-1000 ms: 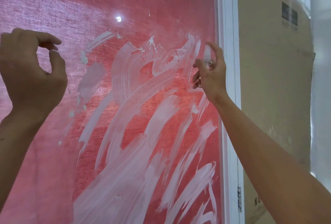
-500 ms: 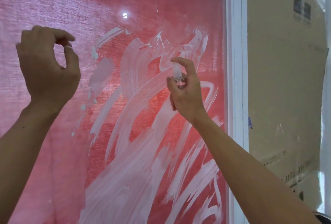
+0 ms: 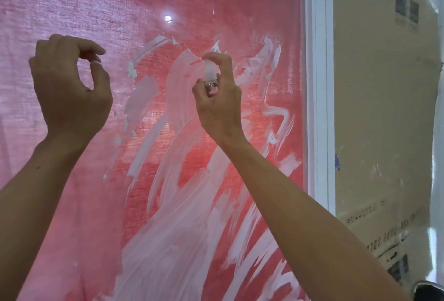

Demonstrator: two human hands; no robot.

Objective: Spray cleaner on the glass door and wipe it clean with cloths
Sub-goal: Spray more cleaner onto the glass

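Two bare hands are raised before a glass door [image 3: 60, 7]. Right hand [image 3: 219, 106] grips a small clear spray bottle [image 3: 210, 78], forefinger curled over its top. Left hand [image 3: 69, 94], well apart to its left, holds nothing, fingers curled, thumb and forefinger nearly meeting. White smears [image 3: 173, 223] cover the glass behind and below the right hand. Beyond, to the right, stand a white frame [image 3: 320, 98] and brown cardboard [image 3: 382, 113].

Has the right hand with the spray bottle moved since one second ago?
Yes. The right hand, gripping the small spray bottle, has moved left, away from the white door frame, over the white smears.
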